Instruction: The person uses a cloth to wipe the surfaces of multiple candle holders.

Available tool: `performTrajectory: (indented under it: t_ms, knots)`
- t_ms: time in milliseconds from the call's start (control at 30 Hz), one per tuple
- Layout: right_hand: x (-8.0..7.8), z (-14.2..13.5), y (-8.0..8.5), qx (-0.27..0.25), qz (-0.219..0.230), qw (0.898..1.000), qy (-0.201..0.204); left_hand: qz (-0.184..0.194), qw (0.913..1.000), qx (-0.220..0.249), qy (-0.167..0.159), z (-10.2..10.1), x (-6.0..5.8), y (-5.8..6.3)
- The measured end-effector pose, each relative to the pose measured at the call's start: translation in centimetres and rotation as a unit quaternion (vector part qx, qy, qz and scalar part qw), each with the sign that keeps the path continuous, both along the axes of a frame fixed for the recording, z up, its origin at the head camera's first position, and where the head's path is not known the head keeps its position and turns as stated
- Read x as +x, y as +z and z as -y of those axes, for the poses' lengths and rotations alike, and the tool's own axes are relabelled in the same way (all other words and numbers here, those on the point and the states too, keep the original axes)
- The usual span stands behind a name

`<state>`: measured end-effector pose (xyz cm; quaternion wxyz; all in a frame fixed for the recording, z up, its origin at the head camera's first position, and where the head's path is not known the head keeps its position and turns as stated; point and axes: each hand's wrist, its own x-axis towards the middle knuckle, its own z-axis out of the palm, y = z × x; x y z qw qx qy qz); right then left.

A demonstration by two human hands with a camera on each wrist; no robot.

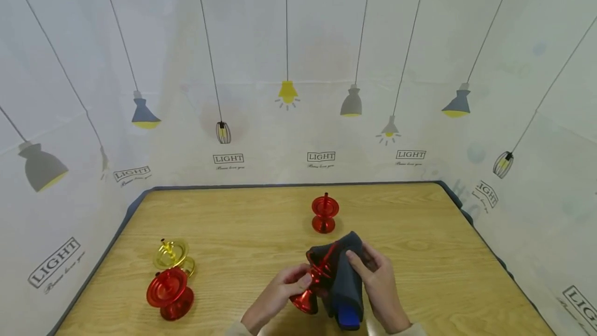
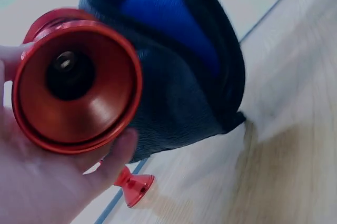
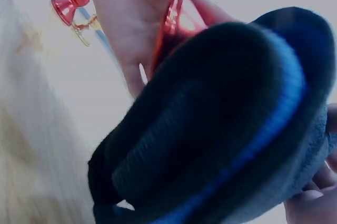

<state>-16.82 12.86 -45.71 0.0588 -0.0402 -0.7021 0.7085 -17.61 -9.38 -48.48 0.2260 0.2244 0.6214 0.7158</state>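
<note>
My left hand grips a shiny red candle holder by its middle, tilted over the table. Its hollow round base faces the camera in the left wrist view. In my right hand is a folded dark cloth with a blue inner side, pinched between thumb and fingers. The cloth lies against the upper dish of the candle holder and partly covers it. In the right wrist view the cloth hides most of the holder.
Another red candle holder stands upright farther back on the wooden table. At the left, a red candle holder stands in front of a gold one. A wall cloth printed with lamps surrounds the table's back and sides.
</note>
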Motion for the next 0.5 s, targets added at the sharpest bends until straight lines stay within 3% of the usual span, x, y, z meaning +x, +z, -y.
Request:
performTrajectory:
  t_ms: [100, 200, 267, 333, 400, 500]
  knots:
    - [0.2, -0.2, 0.2, -0.001, -0.030, 0.999, -0.026, -0.001, 0.9967, -0.006, 0.082, -0.2, 0.1, 0.3]
    - [0.4, 0.0, 0.1, 0.045, -0.121, 0.992, -0.017, 0.012, 0.9851, -0.023, 0.170, -0.7, 0.2, 0.8]
    - [0.5, 0.1, -0.2, 0.092, -0.197, 0.976, 0.007, 0.016, 0.9770, -0.032, 0.210, -1.1, 0.4, 1.2]
    - [0.6, 0.3, -0.5, 0.146, -0.267, 0.952, 0.029, 0.007, 0.9718, -0.041, 0.232, -1.4, 0.5, 1.4]
    - [0.5, 0.4, -0.8, 0.189, -0.317, 0.928, 0.040, -0.004, 0.9691, -0.052, 0.241, -1.7, 0.7, 1.6]
    - [0.4, 0.6, -1.0, 0.231, -0.360, 0.903, 0.041, -0.019, 0.9680, -0.074, 0.239, -1.9, 0.9, 1.7]
